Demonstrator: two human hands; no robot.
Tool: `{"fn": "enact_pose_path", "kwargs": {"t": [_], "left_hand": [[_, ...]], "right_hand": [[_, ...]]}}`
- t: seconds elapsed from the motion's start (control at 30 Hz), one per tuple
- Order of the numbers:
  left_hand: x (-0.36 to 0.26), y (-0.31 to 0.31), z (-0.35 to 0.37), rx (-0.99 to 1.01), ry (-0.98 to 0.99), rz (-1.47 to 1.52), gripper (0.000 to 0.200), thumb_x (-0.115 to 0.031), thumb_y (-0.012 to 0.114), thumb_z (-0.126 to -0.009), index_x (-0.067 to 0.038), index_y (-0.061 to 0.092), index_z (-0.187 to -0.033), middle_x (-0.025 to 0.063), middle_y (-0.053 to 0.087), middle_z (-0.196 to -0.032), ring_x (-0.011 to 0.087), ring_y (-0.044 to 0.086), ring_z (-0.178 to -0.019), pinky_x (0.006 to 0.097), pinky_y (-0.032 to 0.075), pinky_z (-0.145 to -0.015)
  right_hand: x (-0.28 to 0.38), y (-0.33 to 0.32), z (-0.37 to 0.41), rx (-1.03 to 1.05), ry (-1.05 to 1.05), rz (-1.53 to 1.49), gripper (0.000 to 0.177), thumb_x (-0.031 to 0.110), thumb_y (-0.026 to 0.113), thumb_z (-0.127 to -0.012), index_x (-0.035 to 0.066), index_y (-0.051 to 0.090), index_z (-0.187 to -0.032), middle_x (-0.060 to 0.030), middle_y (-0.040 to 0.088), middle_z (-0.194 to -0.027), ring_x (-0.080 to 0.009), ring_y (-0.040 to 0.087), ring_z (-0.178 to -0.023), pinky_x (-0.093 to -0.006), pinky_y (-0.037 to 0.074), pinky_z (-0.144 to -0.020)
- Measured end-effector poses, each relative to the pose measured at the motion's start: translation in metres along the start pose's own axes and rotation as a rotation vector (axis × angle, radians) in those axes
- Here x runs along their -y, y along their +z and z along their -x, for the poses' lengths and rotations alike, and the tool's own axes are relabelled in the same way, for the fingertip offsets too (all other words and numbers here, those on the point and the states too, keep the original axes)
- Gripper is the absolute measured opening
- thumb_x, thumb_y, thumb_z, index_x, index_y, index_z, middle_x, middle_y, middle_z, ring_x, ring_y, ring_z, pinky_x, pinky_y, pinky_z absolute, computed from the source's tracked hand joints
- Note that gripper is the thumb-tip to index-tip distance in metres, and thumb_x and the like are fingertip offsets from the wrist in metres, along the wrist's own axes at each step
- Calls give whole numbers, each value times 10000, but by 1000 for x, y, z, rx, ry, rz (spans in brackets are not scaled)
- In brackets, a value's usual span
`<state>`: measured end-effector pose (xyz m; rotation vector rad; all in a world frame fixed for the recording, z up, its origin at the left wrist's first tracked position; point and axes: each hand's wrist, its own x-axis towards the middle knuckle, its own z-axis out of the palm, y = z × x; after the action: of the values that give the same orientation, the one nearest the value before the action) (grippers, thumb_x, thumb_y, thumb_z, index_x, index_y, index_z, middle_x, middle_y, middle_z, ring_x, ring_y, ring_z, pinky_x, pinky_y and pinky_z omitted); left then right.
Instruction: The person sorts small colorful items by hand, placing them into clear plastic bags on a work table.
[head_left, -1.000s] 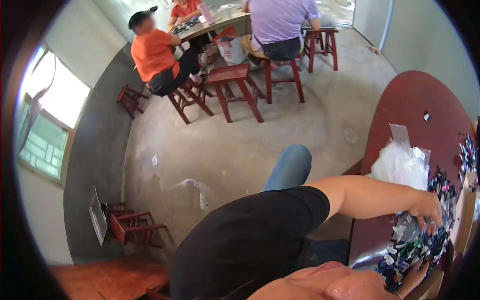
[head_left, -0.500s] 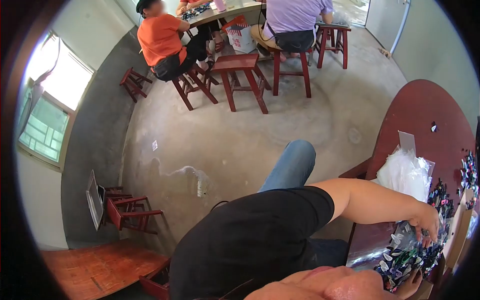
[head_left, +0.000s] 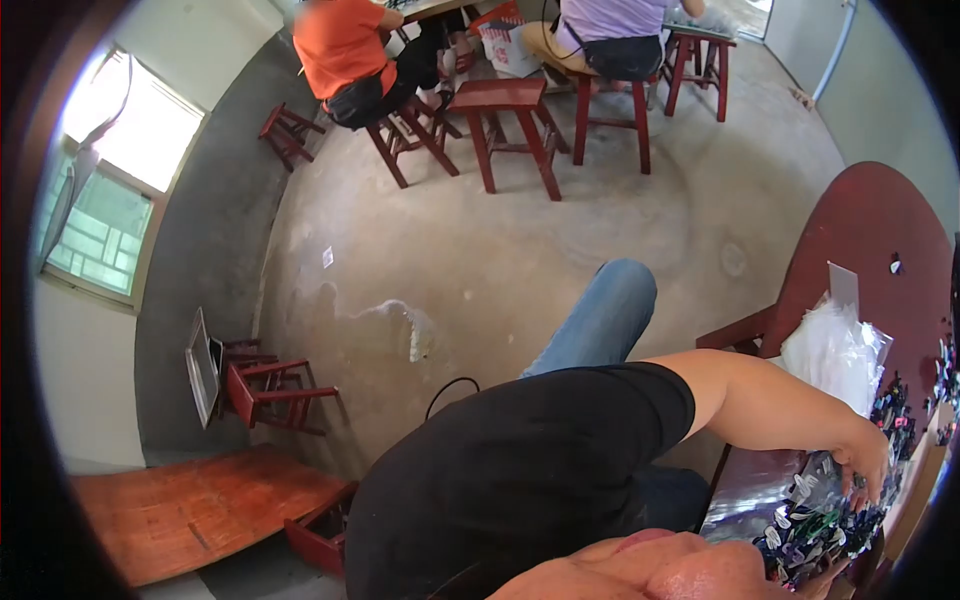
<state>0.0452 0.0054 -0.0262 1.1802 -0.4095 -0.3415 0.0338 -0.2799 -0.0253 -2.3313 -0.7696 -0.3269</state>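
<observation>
Head view: left hand (head_left: 865,462) atop pile (head_left: 812,528), seemingly elongated lower-left to upper-right

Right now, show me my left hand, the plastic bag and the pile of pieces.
left hand (head_left: 865,458): head view, back of hand.
plastic bag (head_left: 835,350): head view, crumpled middle.
pile of pieces (head_left: 815,528): head view, middle.

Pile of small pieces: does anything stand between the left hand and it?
Nothing visible. The left hand lies on the pile of small pieces, fingers touching it; the plastic bag sits beside it, not between.
</observation>
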Motion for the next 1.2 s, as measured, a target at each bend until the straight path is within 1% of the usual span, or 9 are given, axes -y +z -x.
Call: {"fn": "enact_pose_path", "kwargs": {"t": [0.23,0.3,0.47,0.57,0.63,0.87,1.07,1.13,1.2], "left_hand": [[4,-3,-12,79,-33,31,323,-282,615,-916,-1,665,-1067,105,690,-1059,162,652,-982,293,532,-801],[-1,-1,-12,109,-99,-52,357,-275,584,-935,26,638,-1118,145,653,-1145,208,599,-1097,343,494,-893],[15,-5,-28,174,-12,-5,365,-291,579,-938,14,638,-1131,127,654,-1154,204,602,-1096,344,489,-899],[17,-6,-35,170,-50,-77,383,-306,566,-944,11,632,-1148,127,632,-1202,194,587,-1126,341,488,-904],[12,-3,-24,152,-65,-21,394,-315,566,-943,9,628,-1158,128,620,-1224,184,579,-1142,333,486,-903],[15,-5,-23,155,12,-100,375,-313,574,-938,-1,648,-1132,115,649,-1175,177,611,-1092,318,489,-890],[10,-4,-23,143,-86,-89,370,-312,543,-957,-8,647,-1140,95,644,-1187,155,604,-1100,298,490,-887],[12,-4,-25,148,-75,-109,383,-309,540,-960,1,624,-1169,100,637,-1200,153,612,-1088,296,499,-878],[30,-12,-38,197,71,-195,394,-310,541,-960,8,611,-1180,104,635,-1203,158,614,-1085,296,504,-869]], "right_hand": [[-19,-11,3,160,-186,-451,304,177,664,-838,-81,673,-998,-252,675,-962,-333,650,-822,-381,507,-767],[-23,-11,2,187,-233,-580,307,176,663,-836,-80,672,-1006,-255,673,-970,-336,650,-831,-383,506,-774],[-48,7,-7,134,-426,-558,345,128,632,-825,-72,636,-1106,-260,656,-1038,-347,639,-885,-399,486,-836],[-47,15,-9,-92,-618,-401,371,85,607,-822,-71,601,-1159,-259,643,-1064,-356,629,-924,-415,467,-868],[-8,5,-2,112,140,464,333,59,591,-816,-82,599,-1118,-253,648,-1006,-362,627,-883,-422,477,-826],[-46,7,-4,-13,73,510,243,58,573,-822,-86,613,-1013,-254,642,-890,-377,610,-779,-427,487,-725],[-11,2,-3,143,240,505,223,87,573,-832,-62,644,-981,-252,652,-833,-376,619,-748,-436,487,-690],[-52,-2,-2,188,-449,-453,253,117,578,-830,-65,645,-993,-258,657,-869,-372,623,-767,-433,487,-699],[-71,3,-6,194,-507,-489,261,128,581,-828,-65,646,-991,-258,657,-873,-371,623,-763,-436,487,-694]]}}
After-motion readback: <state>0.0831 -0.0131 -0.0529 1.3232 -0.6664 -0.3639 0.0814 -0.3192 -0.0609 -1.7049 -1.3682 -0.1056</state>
